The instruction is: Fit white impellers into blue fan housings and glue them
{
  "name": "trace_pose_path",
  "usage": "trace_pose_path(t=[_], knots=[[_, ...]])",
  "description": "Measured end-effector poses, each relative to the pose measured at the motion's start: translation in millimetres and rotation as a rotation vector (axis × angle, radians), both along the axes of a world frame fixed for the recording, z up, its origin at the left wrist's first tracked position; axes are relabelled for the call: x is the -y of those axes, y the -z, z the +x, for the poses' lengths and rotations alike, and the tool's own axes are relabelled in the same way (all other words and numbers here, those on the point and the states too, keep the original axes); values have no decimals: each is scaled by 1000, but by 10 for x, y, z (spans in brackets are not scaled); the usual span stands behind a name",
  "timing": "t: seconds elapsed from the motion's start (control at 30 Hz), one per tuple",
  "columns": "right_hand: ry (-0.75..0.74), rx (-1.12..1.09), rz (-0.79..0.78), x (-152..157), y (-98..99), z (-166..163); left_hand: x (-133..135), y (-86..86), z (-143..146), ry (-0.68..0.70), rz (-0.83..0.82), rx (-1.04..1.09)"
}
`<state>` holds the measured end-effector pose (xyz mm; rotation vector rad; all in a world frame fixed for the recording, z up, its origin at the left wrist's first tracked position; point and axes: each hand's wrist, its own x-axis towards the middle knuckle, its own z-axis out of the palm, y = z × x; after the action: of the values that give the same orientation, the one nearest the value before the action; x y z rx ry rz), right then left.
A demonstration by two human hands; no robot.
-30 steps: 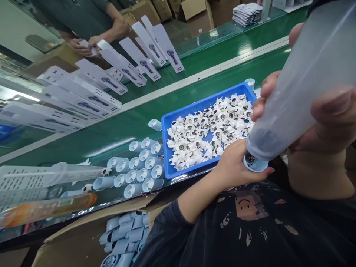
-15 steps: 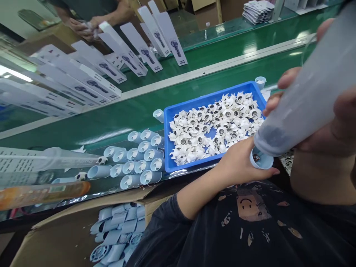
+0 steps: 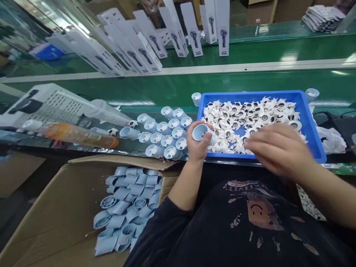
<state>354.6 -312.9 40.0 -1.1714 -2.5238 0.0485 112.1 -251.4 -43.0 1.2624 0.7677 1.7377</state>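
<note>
My left hand [image 3: 197, 145] is closed round a pale blue plastic tube [image 3: 201, 132], its open end turned up, at the left edge of the blue tray [image 3: 314, 129]. The tray holds several white fan impellers [image 3: 250, 115]. My right hand [image 3: 278, 148] is blurred by motion and hovers low over the tray's near side, fingers stretched toward the impellers; nothing shows in it. Just left of my left hand, a cluster of pale blue tubes [image 3: 164, 135] lies on the bench edge.
A cardboard box [image 3: 55, 215] with more blue tubes sits below the bench at left. A green conveyor [image 3: 250, 79] runs behind, with white product boxes [image 3: 155, 44] standing on it. An orange bottle [image 3: 80, 135] and a white device [image 3: 50, 102] lie at left.
The translucent bottle my right hand held against the tube is gone from view; that hand has dropped to the tray. My left hand carried the tube leftward. The view swung left.
</note>
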Motion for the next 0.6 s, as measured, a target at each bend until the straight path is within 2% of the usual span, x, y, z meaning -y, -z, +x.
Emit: trace_pose_path(t=[0.13, 0.23, 0.37, 0.53, 0.6], knots=[[-108, 282, -170, -435, 269, -622, -6, -40, 34, -65, -36, 112], [-145, 403, -214, -620, 393, -844, -18, -37, 8, -147, -33, 204], [-193, 489, -147, -645, 360, -902, -41, -33, -2, -96, -61, 235], [-431, 553, -84, -669, 289, -919, -71, -37, 32, -31, -117, 237], [-475, 564, -81, -694, 308, -922, -73, -26, 30, -42, -105, 236]])
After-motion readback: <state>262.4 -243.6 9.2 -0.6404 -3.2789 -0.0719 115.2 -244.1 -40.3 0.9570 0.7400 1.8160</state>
